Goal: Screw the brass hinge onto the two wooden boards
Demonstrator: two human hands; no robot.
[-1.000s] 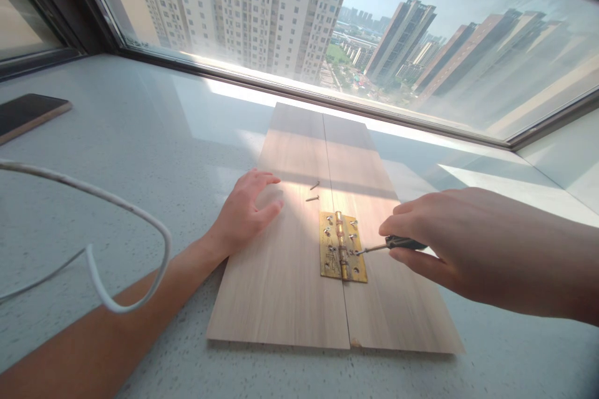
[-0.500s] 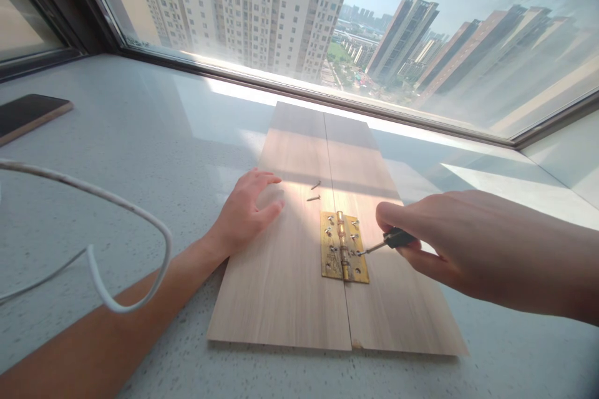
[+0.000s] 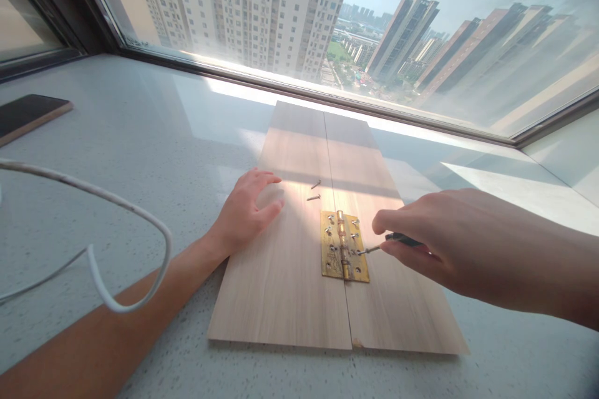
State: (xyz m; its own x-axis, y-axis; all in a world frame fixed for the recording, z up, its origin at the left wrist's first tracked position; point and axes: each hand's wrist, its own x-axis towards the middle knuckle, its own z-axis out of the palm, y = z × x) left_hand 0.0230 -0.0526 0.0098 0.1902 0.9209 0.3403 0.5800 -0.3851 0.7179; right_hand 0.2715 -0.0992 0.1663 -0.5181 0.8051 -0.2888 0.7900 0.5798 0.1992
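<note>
Two pale wooden boards lie side by side, the left board and the right board. A brass hinge spans the seam between them, with several screws standing in its holes. My right hand grips a screwdriver with a dark handle; its tip meets a screw in the hinge's right leaf. My left hand rests on the left board's outer edge, thumb and fingers apart, holding nothing. Two loose screws lie on the left board just beyond the hinge.
The boards rest on a speckled white windowsill beside a large window frame. A phone lies at the far left. A white cable loops above my left forearm.
The fingers of my right hand have shifted and rolled around the screwdriver's handle, while its tip stays at the same screw. My left hand, the boards and the loose screws look unmoved.
</note>
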